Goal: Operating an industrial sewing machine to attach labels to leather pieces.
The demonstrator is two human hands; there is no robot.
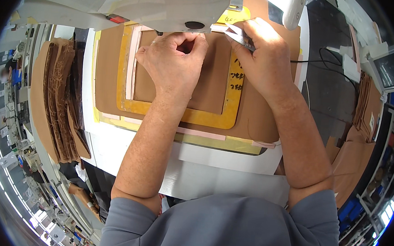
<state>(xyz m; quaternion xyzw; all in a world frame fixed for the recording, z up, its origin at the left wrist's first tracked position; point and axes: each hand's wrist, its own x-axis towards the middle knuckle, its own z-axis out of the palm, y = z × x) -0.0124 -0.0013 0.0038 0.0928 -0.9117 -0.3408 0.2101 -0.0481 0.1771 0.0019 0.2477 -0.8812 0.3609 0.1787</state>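
Note:
My left hand (173,64) is just below the sewing machine head (136,9), over the opening of a yellow template frame (208,118). Its thumb and forefinger are pinched together, and whatever lies between the tips is too small to make out. In my right hand (272,59) are small silver thread snips (240,38), their pointed blades aimed left beside the needle area. The frame, marked in black pen, lies on a flat brown fabric panel (259,113). Brown material also shows inside the frame, with pale strips along its inner left edge.
A stack of brown cut pieces (59,99) stands at left, and more brown pieces (364,112) hang at right. A black cable (320,62) crosses the dark surface on the right. Another person's arm (84,198) shows at lower left.

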